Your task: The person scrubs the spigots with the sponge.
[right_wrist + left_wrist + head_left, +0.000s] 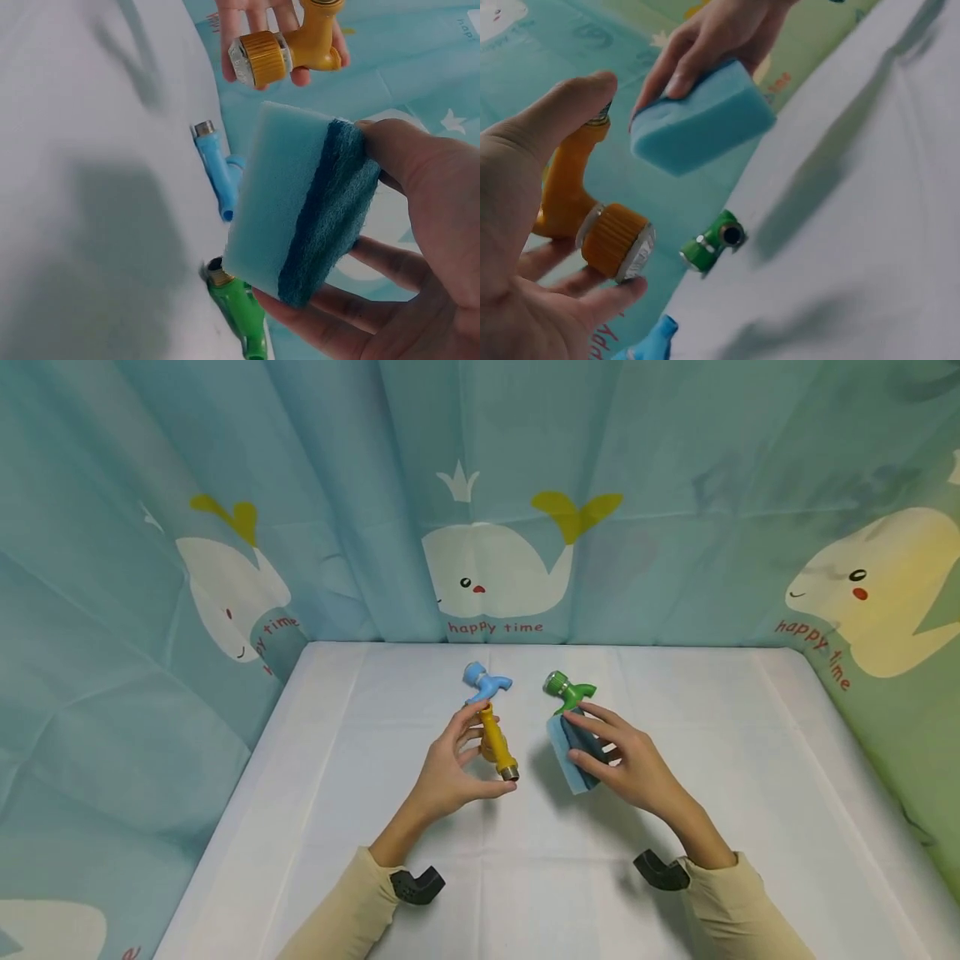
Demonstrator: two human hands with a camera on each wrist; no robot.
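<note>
My left hand [447, 772] holds a yellow tap [497, 739] above the table, thumb at its threaded metal end and fingertips at the other end. In the left wrist view, the ribbed knob [615, 240] of this tap sits by the fingers. Across from it, my right hand [637, 764] grips a scouring sponge [279, 191], light blue foam with a darker blue scrub layer. The thumb presses the scrub side. Beyond the hands, a blue tap [486, 682] and a green tap [567, 690] lie on the table, the green one partly behind the sponge.
A white cloth covers the table [360, 827]. Around its back and sides hangs a blue-green curtain [345, 460] printed with whales. Each sleeve carries a black wrist device, one at the left cuff [417, 886] and one at the right cuff [662, 870].
</note>
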